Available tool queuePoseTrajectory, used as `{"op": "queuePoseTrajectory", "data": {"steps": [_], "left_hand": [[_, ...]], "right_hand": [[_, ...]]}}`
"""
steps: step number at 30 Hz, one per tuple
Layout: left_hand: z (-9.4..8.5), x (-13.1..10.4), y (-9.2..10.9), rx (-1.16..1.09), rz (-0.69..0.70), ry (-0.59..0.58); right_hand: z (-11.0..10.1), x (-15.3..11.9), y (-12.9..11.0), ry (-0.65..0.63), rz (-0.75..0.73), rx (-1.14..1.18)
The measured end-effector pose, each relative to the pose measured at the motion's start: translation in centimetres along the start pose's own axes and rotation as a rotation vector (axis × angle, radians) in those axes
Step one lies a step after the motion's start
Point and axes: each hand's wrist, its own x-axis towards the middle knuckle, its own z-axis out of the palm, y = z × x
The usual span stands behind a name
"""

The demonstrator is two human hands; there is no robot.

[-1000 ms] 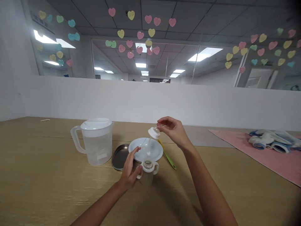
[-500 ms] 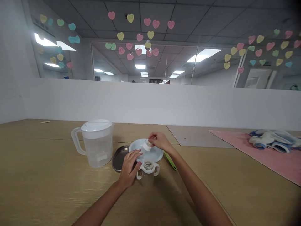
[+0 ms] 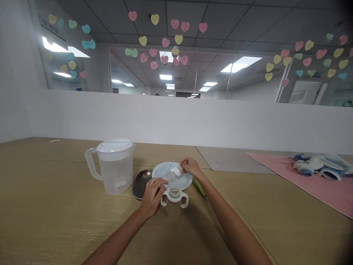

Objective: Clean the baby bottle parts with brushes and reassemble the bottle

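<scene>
A clear baby bottle with a white two-handled collar stands upright with its neck uncovered. My left hand lies against its left side, fingers stretched forward and thumb by the left handle; whether it bears on the handle is hard to tell. Over the far side of a pale blue plate, my right hand pinches a white bottle top, tilted to one side. A clear, dome-like piece shows beside the top, over the plate; whether the two are joined is unclear.
Left of the plate sits a dark metal tray, partly behind my left hand. A lidded translucent pitcher stands further left. A green handle pokes out beside the plate. White-and-blue gloves rest on a pink mat at right.
My right hand has moved slightly right with the bottle top, which now tilts more. My left hand's fingers have drawn closer together beside the bottle. The view has shifted a little.
</scene>
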Motion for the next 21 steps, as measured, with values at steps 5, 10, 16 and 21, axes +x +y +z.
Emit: {"op": "queuePoseTrajectory", "data": {"steps": [5, 10, 16, 21], "left_hand": [[0.0, 0.1, 0.1, 0.002, 0.000, -0.005], [0.2, 0.0, -0.1, 0.004, 0.002, -0.016], [0.4, 0.0, -0.6, 0.012, 0.004, -0.046], [0.4, 0.0, -0.7, 0.017, 0.009, -0.040]], "right_hand": [[-1.0, -0.1, -0.7, 0.098, -0.060, 0.001], [-0.1, -1.3, -2.7, 0.041, -0.115, 0.129], [1.0, -1.8, -2.5, -0.169, -0.138, -0.072], [1.1, -1.7, -1.5, -0.093, -0.157, -0.300]]}}
